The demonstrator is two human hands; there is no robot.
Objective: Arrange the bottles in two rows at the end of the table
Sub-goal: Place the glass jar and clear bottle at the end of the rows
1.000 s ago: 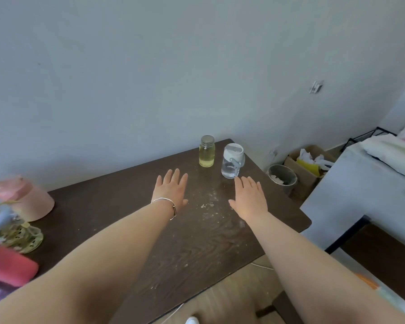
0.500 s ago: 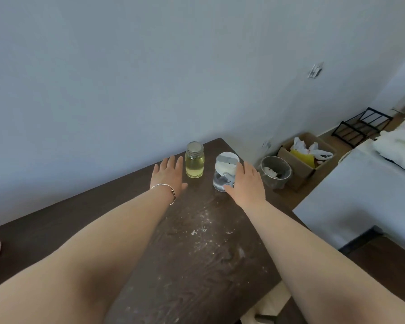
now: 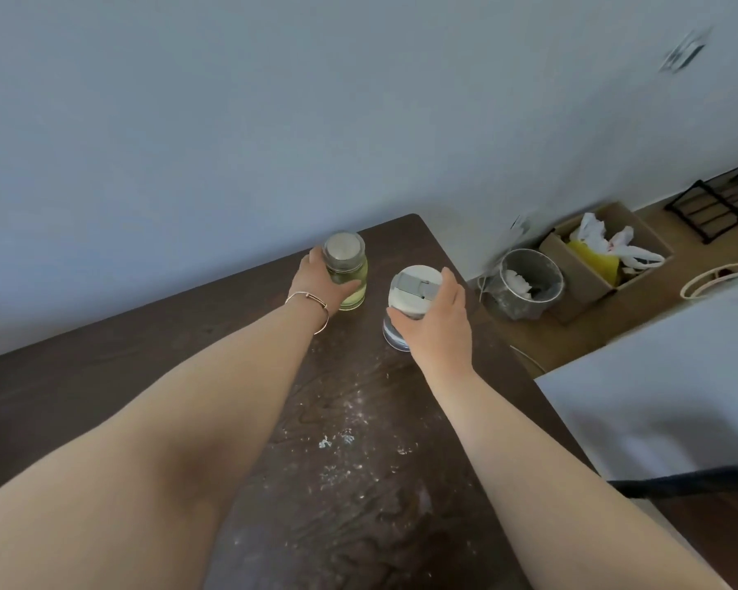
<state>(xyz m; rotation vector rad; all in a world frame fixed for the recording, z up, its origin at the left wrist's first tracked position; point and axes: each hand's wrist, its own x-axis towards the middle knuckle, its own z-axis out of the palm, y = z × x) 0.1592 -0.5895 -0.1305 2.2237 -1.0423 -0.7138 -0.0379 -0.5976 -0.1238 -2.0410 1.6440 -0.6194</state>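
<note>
Two bottles stand at the table's (image 3: 239,342) far end: I've got my left hand (image 3: 322,283) wrapping the yellow bottle (image 3: 347,271), right hand (image 3: 437,321) clasping the white-lidded bottle (image 3: 407,308). Only one pair placed; rows barely begun.

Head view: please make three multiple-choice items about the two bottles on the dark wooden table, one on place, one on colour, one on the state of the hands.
1. Where does the glass bottle with yellow liquid and metal cap stand?
A. near the far corner of the dark wooden table
B. on the floor
C. in the cardboard box

2. What colour is the lid of the clear bottle?
A. red
B. white and grey
C. black

3. What are the hands doing?
A. both lie flat on the table
B. only one grips a bottle
C. each wraps around one bottle

Key: 1 A, it stands on the table by the wall corner; 2 B, the lid looks white and grey from above; 3 C, the left hand wraps the yellow one, the right hand the clear one.
</note>
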